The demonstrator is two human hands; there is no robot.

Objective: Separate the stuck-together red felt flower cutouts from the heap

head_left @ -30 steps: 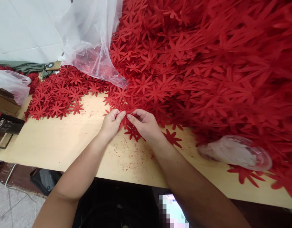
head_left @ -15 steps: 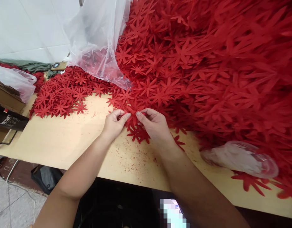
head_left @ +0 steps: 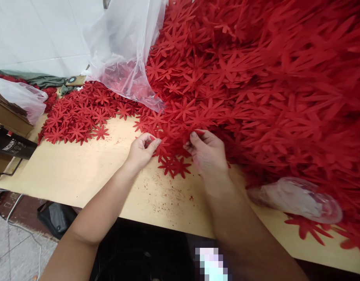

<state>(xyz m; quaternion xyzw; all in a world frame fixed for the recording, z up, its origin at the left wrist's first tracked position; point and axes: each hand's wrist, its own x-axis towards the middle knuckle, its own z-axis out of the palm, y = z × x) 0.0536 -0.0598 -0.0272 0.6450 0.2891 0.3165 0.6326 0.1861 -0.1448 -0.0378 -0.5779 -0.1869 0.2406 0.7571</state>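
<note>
My left hand hovers at the near edge of the big heap, thumb and index finger pinched on a red flower-shaped cutout. To its right, my right hand is closed with a bit of red cutout between thumb and fingers; most of that piece is hidden by the hand. A gap separates the two hands, and red cutouts show between them. Just below lie several loose flower cutouts on the tabletop.
A large heap of red cutouts fills the right; a smaller pile lies left. A clear plastic bag stands behind. A transparent plastic container rests at right. Red crumbs dot the pale table. A black box sits at far left.
My right hand has moved right, away from my left hand, with a red piece in its fingers. My left hand stays nearly in place, still pinching.
</note>
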